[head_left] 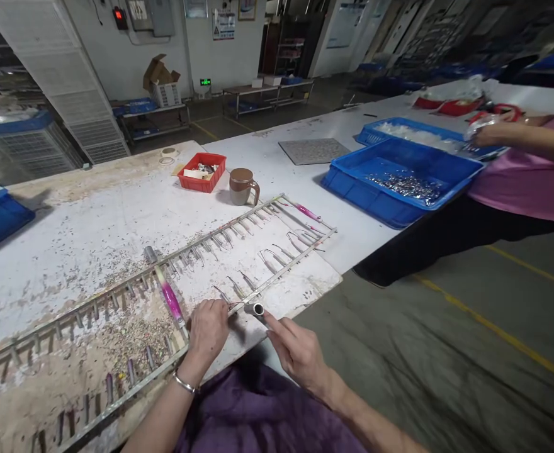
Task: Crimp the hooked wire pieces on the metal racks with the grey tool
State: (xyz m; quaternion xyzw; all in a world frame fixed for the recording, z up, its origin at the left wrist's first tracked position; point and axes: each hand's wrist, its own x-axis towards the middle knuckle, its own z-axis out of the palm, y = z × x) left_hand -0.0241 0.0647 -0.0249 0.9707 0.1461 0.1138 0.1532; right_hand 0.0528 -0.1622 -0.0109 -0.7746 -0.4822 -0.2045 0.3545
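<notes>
Over the tabletop's [130, 207] near edge, the fingers of the right hand [300, 355] clamp a metal tube [252, 309], probably stiff and smooth, best gripped around its side. Just beyond, the left hand [209, 327] curls at the rack's [284, 270] near rail, its grip hidden; the rack looks rigid.

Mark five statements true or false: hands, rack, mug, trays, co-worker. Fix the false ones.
1. The right hand holds a metal tube. True.
2. The mug stands to the left of the nearest red tray. False: the mug is to its right, as pictured.
3. The left hand is on the rack's far rail. False: the left hand is at the near rail.
4. The blue tray with shiny parts is on the floor. False: the blue tray is on the table.
5. A co-worker in a pink top is at the right. True.
</notes>
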